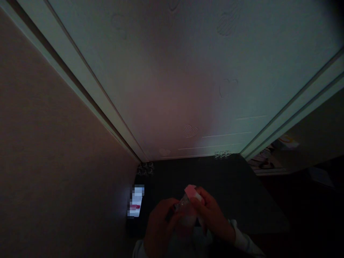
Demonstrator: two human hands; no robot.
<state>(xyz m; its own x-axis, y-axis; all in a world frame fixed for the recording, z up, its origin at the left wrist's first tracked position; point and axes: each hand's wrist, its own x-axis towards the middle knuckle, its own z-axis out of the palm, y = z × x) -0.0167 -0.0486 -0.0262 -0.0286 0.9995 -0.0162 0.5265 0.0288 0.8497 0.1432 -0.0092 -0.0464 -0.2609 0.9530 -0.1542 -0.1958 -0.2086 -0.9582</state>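
Observation:
In dim light both my hands meet low in the middle of the view, above a dark surface (231, 186). My right hand (212, 215) is closed on a small pale object with a pink top (191, 191). My left hand (158, 227) is curled against the lower part of the same object, which looks clear or crinkly there. What the object is stays unclear in the dark.
A lit phone-like screen (135, 202) lies on the dark surface left of my hands. A pale wall panel with faint heart shapes (188, 89) rises ahead. A brownish wall (53, 161) stands at the left. Cluttered items (266, 159) lie at the right.

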